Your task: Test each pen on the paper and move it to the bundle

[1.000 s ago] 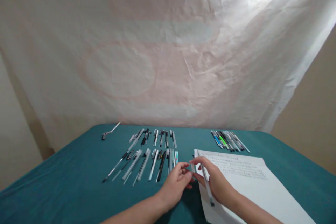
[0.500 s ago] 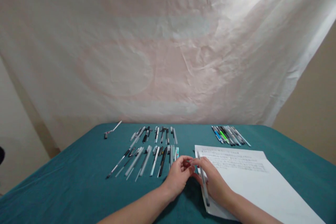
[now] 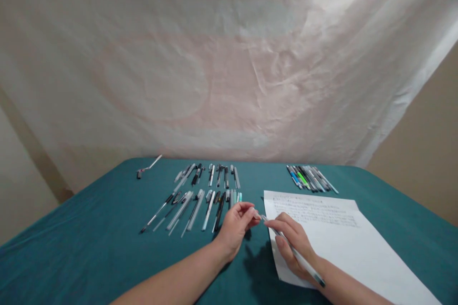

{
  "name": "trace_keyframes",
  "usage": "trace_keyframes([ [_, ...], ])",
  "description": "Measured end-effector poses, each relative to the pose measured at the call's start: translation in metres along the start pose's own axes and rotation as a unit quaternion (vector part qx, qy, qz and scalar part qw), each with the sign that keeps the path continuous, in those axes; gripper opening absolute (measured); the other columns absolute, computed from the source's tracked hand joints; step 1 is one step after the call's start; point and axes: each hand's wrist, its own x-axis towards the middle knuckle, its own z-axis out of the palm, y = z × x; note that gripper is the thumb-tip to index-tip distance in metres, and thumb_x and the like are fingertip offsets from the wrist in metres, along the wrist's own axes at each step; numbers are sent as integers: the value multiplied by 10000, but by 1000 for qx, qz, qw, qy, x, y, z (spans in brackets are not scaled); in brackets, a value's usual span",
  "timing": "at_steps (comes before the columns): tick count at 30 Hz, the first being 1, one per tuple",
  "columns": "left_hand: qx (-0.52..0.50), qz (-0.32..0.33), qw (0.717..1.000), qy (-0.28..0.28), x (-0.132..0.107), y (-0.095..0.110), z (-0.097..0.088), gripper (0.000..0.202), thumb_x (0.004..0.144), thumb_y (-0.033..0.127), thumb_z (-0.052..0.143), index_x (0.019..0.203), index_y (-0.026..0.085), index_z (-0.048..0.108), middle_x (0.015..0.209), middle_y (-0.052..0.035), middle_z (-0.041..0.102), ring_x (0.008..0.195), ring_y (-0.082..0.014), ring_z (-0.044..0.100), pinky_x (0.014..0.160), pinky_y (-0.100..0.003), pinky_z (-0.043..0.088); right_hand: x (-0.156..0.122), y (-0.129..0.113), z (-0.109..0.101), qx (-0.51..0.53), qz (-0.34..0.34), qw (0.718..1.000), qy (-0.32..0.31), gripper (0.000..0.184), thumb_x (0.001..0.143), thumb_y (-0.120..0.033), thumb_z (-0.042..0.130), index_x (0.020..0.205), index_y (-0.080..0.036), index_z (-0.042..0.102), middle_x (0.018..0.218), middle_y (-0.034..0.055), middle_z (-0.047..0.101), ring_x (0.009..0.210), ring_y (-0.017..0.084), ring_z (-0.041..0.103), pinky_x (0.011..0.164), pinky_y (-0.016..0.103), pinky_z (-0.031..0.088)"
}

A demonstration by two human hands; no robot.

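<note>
My right hand [image 3: 294, 244] grips a clear pen [image 3: 302, 261] that runs from its tip near my left fingers back over my right wrist. It hovers at the left edge of a white sheet of paper [image 3: 339, 243] with handwriting along the top. My left hand [image 3: 236, 226] pinches a small clear pen cap [image 3: 256, 213] right at the pen's tip. Both hands are over the teal tablecloth [image 3: 89, 248], just in front of the rows of pens [image 3: 200, 200].
Several more pens, one green and one blue, lie in a group [image 3: 310, 178] at the back right. A single pen [image 3: 147, 168] lies apart at the back left. A wrinkled white sheet [image 3: 214, 66] hangs behind the table.
The pen in my right hand has swung from lying along the paper's edge to pointing at my left fingers. My left hand has pulled slightly away, with the cap between its fingertips.
</note>
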Motion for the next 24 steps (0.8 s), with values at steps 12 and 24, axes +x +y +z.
trace_keyframes([
  [12, -37, -31, 999, -24, -1, 2, 2, 267, 709, 280, 696, 859, 135, 530, 792, -43, 641, 743, -132, 621, 720, -243, 480, 6, -1, 2, -17, -26, 999, 35, 180, 740, -81, 463, 847, -219, 420, 662, -20, 465, 558, 119, 469, 526, 241, 374],
  [24, -32, -36, 996, -69, -5, 3, 3, 296, 753, 316, 655, 922, 121, 509, 845, -97, 673, 787, -172, 643, 760, -303, 475, 5, 6, 9, -84, 16, 996, 31, 78, 821, -167, 490, 867, -230, 495, 754, 5, 633, 603, 115, 605, 545, 215, 456],
])
